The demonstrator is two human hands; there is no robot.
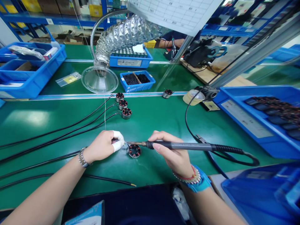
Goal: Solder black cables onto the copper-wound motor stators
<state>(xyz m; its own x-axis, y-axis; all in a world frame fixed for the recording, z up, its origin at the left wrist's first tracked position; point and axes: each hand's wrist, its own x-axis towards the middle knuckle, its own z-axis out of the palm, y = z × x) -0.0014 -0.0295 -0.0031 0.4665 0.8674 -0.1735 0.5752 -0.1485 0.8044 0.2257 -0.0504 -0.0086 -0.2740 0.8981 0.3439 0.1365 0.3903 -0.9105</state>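
Green bench (159,120) spans your workspace; big blue bin (280,143) of dark parts sits off right, probably to leave the middle free. Foil duct (126,34) hangs beyond, its clear funnel (90,80) facing down, presumably for fumes. Black cables (67,126) run in from the left, three ending at wound rings (127,113) lined up near the funnel, likely parked clear of your hands. Your right hand (175,154) grips the soldering iron (185,146) pen-style, handle nearly flat, seemingly for fine control of the tip. Your left hand (103,145), white-covered fingertips pinched together, holds a fine wire end (125,143), apparently to steady it. Working ring (134,151) lies on the bench between both hands, tip over its far edge; contact, can't tell. Pale thread (105,115) drops toward your left hand; can't tell if it's gripped.
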